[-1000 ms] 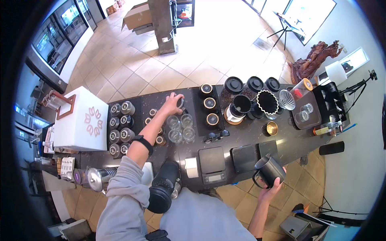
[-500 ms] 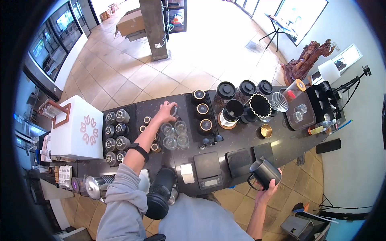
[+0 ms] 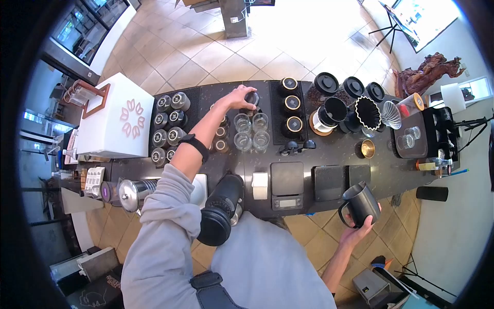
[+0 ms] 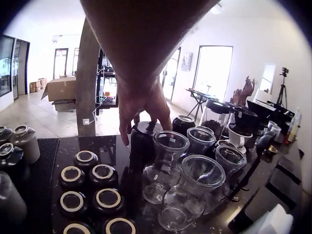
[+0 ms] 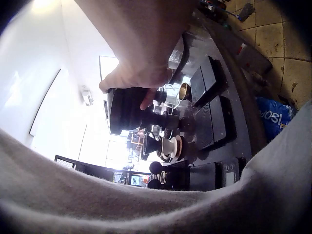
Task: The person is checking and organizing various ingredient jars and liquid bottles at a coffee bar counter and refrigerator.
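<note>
Dark counter crowded with brewing gear. Black pitcher off its near edge, gripped underneath by right hand. Left hand clasping dark-lidded jar behind 4 glass carafes.

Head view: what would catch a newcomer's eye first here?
The left hand stretched across the dark counter, gripping a small black jar just beyond the cluster of clear glass carafes. Then the right hand holding a black pitcher off the counter's near edge.
</note>
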